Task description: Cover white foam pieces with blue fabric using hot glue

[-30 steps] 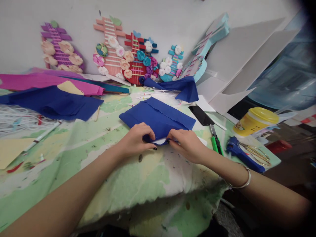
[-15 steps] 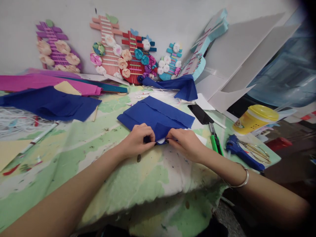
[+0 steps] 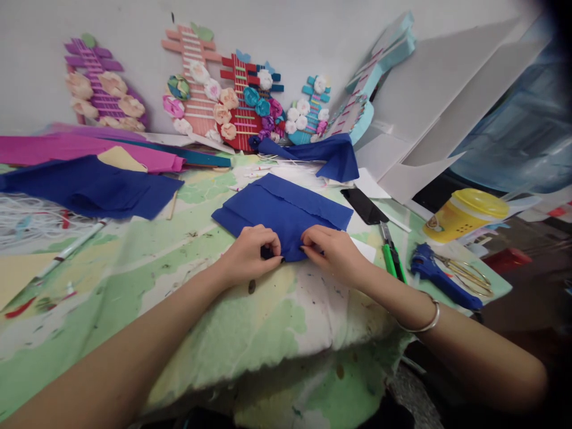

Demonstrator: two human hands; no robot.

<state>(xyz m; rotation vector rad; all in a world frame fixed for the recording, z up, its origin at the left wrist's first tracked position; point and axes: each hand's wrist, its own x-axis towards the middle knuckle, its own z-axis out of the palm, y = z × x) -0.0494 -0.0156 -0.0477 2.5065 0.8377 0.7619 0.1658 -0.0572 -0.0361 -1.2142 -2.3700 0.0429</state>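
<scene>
A flat piece wrapped in blue crepe paper [image 3: 286,205] lies on the table in front of me, with a folded strip running across its top. My left hand [image 3: 252,253] pinches the near edge of the blue paper between thumb and fingers. Close beside it, my right hand [image 3: 333,253] has thumb and index finger closed on the same edge, a little to the right. Blue paper now covers the near edge between the two hands. White sheet [image 3: 364,249] shows just beyond my right hand.
To the right lie a black phone [image 3: 364,205], a green utility knife [image 3: 393,259], a blue glue gun [image 3: 440,277], gold scissors [image 3: 467,274] and a yellow-lidded cup [image 3: 467,214]. More blue paper [image 3: 102,187] lies left. Several decorated paper guitars, one red [image 3: 243,113], lean against the wall.
The white strip at the near edge is now covered by blue paper folded over it. My right hand has shifted slightly; my left hand stays nearly in place.
</scene>
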